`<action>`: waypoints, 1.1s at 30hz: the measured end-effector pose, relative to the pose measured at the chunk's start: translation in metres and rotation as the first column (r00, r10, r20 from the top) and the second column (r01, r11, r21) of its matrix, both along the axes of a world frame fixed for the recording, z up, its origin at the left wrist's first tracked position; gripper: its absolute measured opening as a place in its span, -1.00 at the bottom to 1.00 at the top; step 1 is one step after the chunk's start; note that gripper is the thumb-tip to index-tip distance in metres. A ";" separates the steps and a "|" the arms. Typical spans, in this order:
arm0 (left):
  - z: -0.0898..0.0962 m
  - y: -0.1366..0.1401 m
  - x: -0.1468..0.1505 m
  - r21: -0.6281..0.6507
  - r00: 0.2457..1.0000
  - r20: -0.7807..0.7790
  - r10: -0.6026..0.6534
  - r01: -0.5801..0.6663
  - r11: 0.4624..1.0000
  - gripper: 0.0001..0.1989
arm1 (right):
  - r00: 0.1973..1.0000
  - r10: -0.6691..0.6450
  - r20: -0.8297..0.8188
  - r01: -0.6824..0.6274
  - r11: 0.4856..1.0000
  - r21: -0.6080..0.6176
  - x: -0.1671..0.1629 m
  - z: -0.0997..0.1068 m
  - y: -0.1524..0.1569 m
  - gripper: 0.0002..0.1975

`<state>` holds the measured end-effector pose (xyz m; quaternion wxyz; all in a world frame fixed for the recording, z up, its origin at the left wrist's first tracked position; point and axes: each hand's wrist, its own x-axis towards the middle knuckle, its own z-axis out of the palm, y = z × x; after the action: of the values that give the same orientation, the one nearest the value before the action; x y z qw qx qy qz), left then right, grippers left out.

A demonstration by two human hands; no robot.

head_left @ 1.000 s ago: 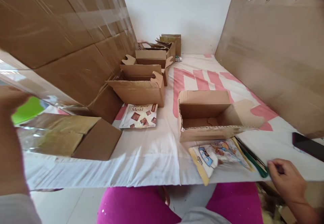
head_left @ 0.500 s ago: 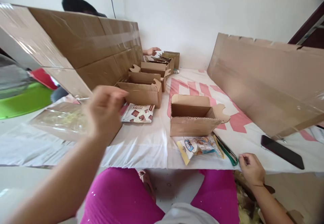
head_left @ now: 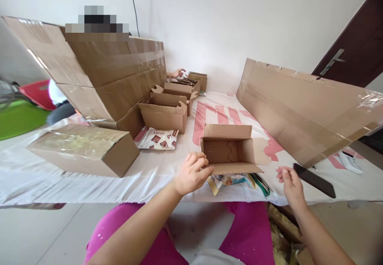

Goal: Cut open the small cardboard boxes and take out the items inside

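Observation:
My left hand [head_left: 193, 173] curls its fingers over the left front edge of a small open cardboard box [head_left: 229, 167], whose inside looks bare. The box's front leans over a yellow and blue snack packet [head_left: 233, 180] and a green-handled tool [head_left: 263, 185], partly hiding both. My right hand [head_left: 290, 179] is to the right of the box, apart from it, with its fingers loosely bent and nothing visible in them. Just beyond that hand lies a black phone [head_left: 315, 181].
Several open boxes [head_left: 163, 117] run back along the left, with a white "Meal" pouch [head_left: 159, 139] before them. A taped box [head_left: 83, 149] lies at front left. Stacked cartons [head_left: 119, 65] and a cardboard panel [head_left: 293, 105] flank the table. A co-worker's hand [head_left: 178, 73] is at the back.
My left hand has come from the left, by the taped box, to the open box, which now tilts towards me. My right hand has lifted and its fingers have loosened.

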<state>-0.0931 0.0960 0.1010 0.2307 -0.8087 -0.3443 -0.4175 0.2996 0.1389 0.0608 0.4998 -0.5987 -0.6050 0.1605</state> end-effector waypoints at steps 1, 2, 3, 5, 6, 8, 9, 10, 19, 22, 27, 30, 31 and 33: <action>-0.005 -0.002 0.001 0.012 1.000 -0.006 -0.002 0.002 1.000 -0.84 | 1.000 0.021 0.017 -0.022 0.997 0.073 -0.009 0.013 0.000 -0.65; -0.009 -0.003 0.001 0.020 1.000 -0.008 -0.002 0.002 1.000 -0.83 | 0.997 0.027 0.069 -0.037 0.986 0.160 -0.020 0.025 0.000 -0.69; -0.013 -0.003 0.000 0.026 1.000 -0.007 -0.001 0.001 1.000 -0.83 | 0.989 0.023 0.145 -0.060 0.965 0.254 -0.031 0.037 -0.003 -0.73; -0.019 -0.002 -0.004 0.031 1.000 0.007 0.016 -0.016 0.999 -0.82 | 0.946 0.026 0.322 -0.168 0.892 0.421 -0.054 0.056 -0.010 -0.83; -0.021 -0.001 -0.007 0.027 0.999 0.020 0.031 -0.032 0.999 -0.81 | 0.914 0.045 0.404 -0.251 0.844 0.474 -0.065 0.063 -0.016 -0.84; -0.021 0.002 -0.015 0.015 0.996 0.061 0.068 -0.069 0.997 -0.80 | 0.841 0.116 0.529 -0.429 0.739 0.520 -0.085 0.073 -0.026 -0.78; -0.020 0.004 -0.019 0.009 0.992 0.091 0.084 -0.085 0.996 -0.79 | 0.805 0.159 0.571 -0.504 0.692 0.517 -0.094 0.075 -0.030 -0.75; -0.018 0.005 -0.023 0.002 0.987 0.126 0.095 -0.096 0.995 -0.79 | 0.774 0.195 0.602 -0.559 0.657 0.505 -0.101 0.076 -0.033 -0.72; 0.002 0.010 -0.052 -0.033 0.912 0.384 0.148 -0.147 0.989 -0.77 | 0.854 0.387 0.348 -0.427 0.903 0.044 -0.139 0.019 0.016 -0.34; 0.003 0.009 -0.058 -0.037 0.918 0.379 0.115 -0.109 0.993 -0.81 | 0.821 0.551 0.149 -0.521 0.830 -0.202 -0.155 0.008 0.038 -0.27; 0.002 0.006 -0.067 -0.039 0.919 0.388 0.071 -0.060 0.997 -0.87 | 0.759 0.644 0.096 -0.554 0.717 -0.424 -0.175 0.021 0.058 -0.56; 0.005 -0.001 -0.069 0.007 0.915 0.397 0.076 -0.086 0.996 -0.88 | 0.762 0.638 0.110 -0.538 0.718 -0.441 -0.181 0.028 0.059 -0.66; 0.007 -0.005 -0.069 0.047 0.919 0.387 0.076 -0.102 0.994 -0.88 | 0.757 0.647 0.095 -0.546 0.705 -0.452 -0.183 0.028 0.058 -0.66; 0.013 -0.013 -0.069 0.142 0.926 0.369 0.082 -0.143 0.979 -0.86 | 0.731 0.681 0.054 -0.583 0.663 -0.470 -0.189 0.028 0.055 -0.67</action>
<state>-0.1621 0.0826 0.1137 0.2538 -0.6749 -0.3908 -0.5722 0.1103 0.1941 0.0892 0.1983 -0.4567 -0.7783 0.3826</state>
